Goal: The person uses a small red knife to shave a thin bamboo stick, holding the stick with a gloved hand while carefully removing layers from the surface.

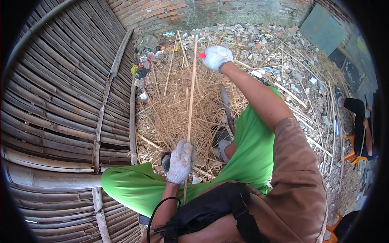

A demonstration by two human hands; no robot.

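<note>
My left hand (181,162), in a whitish knit glove, is closed around the lower part of a long thin bamboo strip (191,93). The strip points away from me, and its lower end passes down over my lap. Farther off, my right hand (218,57), gloved too, is closed beside the strip's far end. A small red piece (201,55) sticks out of its left side; whether it is a handle or something else I cannot tell. Pale bamboo shavings (170,111) lie heaped under the strip. A dark stick or blade (227,107) rests by my right leg.
A bamboo slat wall (60,101) stands close on my left, and a brick wall (170,11) at the back. Rubble and litter (259,46) cover the ground. Long bamboo strips (308,105) lie on the right. Another person's leg (356,111) shows at the right edge near an orange chair (351,156).
</note>
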